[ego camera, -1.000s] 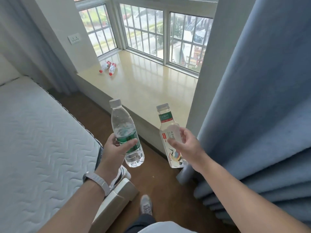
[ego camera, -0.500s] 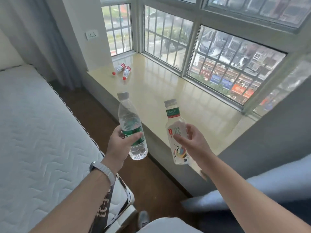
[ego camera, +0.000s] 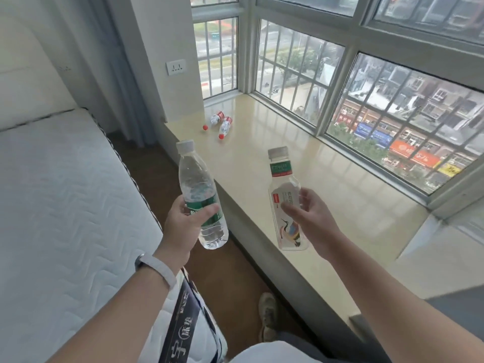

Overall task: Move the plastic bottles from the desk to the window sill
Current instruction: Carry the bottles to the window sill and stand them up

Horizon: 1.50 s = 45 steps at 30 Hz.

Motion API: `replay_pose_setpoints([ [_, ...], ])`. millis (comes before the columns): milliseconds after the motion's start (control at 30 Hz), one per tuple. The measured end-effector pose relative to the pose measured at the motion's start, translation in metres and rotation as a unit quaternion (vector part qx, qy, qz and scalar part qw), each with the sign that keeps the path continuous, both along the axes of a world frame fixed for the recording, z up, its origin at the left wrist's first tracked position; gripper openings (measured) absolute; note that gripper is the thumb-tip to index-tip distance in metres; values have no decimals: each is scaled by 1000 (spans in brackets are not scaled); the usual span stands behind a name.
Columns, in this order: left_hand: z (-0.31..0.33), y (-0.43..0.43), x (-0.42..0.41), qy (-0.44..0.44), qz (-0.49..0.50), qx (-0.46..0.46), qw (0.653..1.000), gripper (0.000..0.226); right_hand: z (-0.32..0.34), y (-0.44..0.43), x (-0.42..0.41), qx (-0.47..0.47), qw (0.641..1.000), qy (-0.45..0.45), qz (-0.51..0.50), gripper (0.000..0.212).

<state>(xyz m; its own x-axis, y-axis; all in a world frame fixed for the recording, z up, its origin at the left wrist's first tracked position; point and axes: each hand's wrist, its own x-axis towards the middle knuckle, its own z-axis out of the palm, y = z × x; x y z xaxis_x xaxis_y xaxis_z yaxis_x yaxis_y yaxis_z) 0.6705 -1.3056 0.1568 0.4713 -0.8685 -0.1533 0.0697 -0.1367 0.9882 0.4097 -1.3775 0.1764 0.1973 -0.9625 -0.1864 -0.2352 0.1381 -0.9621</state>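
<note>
Glossy beige sill (ego camera: pixel 340 195), hands (ego camera: pixel 183 226) (ego camera: pixel 311 224) gripping clear cylindrical bottles (ego camera: pixel 195 184) (ego camera: pixel 281 176)

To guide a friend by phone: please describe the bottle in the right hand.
Find the beige window sill below the barred window. Over its near edge, the right hand holds a bottle. Unlike the green-labelled bottle in the left hand, it shows a bird on white.

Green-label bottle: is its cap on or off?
On: a white cap closes the green-label bottle, gripped by the left hand.
</note>
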Motion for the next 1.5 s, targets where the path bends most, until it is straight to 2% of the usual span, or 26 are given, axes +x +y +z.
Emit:
replay_pose_setpoints([
  [133, -5, -39, 13, -4, 26, 7, 1000, 60, -7, -61, 16, 16, 1000, -10, 21, 56],
  [267, -2, -86, 29, -18, 62, 15, 998, 58, -11, -129, 41, 28, 998, -17, 58, 50],
  [400, 2, -137, 40, -26, 98, 21, 995, 56, -9, -193, 58, 31, 996, -17, 87, 61],
  [467, 3, -160, 41, -24, 100, 23, 994, 54, -8, -224, 62, 31, 995, -29, 87, 57],
  [567, 5, -188, 40, -34, 106, 18, 994, 58, -9, -264, 65, 28, 994, -38, 97, 38],
  [633, 6, -204, 40, -43, 109, 15, 993, 57, -10, -285, 67, 26, 993, -45, 104, 38],
  [1033, 27, -254, 80, -65, 168, 2, 984, 51, 2, -352, 120, 30, 985, -73, 152, 50],
  [1333, 6, -305, 161, -46, 149, -17, 988, 56, -10, -392, 196, 25, 987, -58, 149, 49],
  [1500, 5, -348, 224, -31, 117, -18, 993, 50, -10, -419, 253, 34, 991, -44, 124, 65],
])
